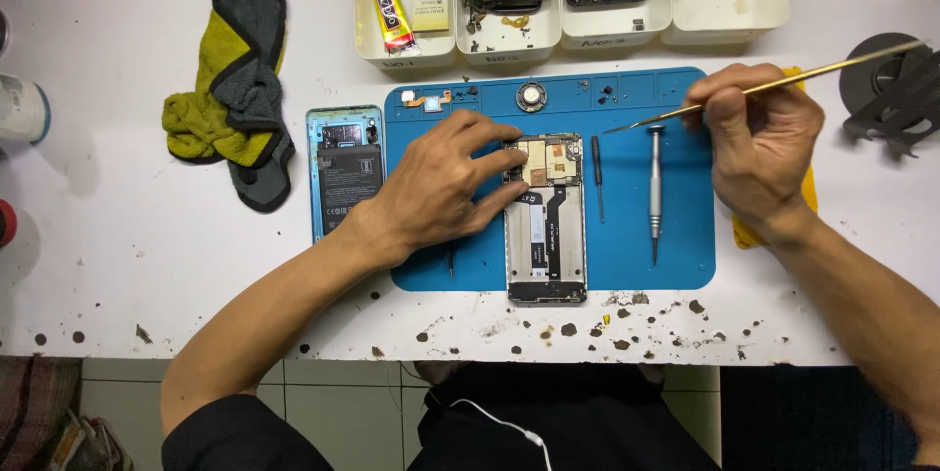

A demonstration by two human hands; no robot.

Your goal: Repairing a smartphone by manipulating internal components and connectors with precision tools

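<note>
An opened phone chassis [545,236] lies on a blue work mat [676,226], its boards and flex cable exposed. My left hand [436,187] rests on the mat with its fingertips pressing the chassis's upper left edge. My right hand [759,138] hovers above the mat's right side, pinching long brass tweezers [783,84] whose tip points left, short of the chassis. A silver screwdriver [655,192] and a thin dark tool [597,172] lie on the mat between chassis and right hand.
A second opened phone with its battery [345,169] lies left of the mat, beside a yellow and grey cloth [235,89]. White trays [587,25] with phone parts and a glue tube [389,6] line the back. A black stand [896,89] sits far right.
</note>
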